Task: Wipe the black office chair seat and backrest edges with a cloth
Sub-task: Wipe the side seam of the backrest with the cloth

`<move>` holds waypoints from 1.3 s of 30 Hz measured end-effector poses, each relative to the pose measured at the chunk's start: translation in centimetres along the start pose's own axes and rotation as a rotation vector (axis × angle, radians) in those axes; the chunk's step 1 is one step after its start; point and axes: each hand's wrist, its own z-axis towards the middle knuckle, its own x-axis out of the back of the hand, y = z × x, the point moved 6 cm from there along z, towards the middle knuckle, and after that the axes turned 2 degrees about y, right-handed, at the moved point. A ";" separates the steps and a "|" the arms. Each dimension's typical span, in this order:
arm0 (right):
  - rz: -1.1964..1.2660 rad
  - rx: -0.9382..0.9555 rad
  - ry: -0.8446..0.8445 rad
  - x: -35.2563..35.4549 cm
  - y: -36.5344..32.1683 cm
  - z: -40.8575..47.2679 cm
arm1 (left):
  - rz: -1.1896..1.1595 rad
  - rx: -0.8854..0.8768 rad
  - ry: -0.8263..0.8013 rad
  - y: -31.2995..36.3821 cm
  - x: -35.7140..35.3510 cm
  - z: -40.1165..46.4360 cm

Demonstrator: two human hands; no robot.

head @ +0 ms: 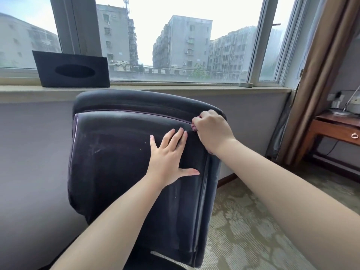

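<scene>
Fingers (180,136) of the left hand (167,162) lie straight and spread, flat on the black upholstered office chair backrest (116,152); the right hand (211,129) grips a small pink cloth (194,128) bunched against its upper right edge.

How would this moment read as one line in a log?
left hand flat on chair back | right hand grips pink cloth at upper right edge | step: wiping backrest edge

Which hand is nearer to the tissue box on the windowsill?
Left. The left hand lies flat on the chair back, below-right of the tissue box; the right hand is farther right.
</scene>
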 end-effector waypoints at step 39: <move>0.017 -0.127 0.203 -1.1 -2.3 0.8 | 0.003 0.112 -0.180 -5.8 0.9 -0.7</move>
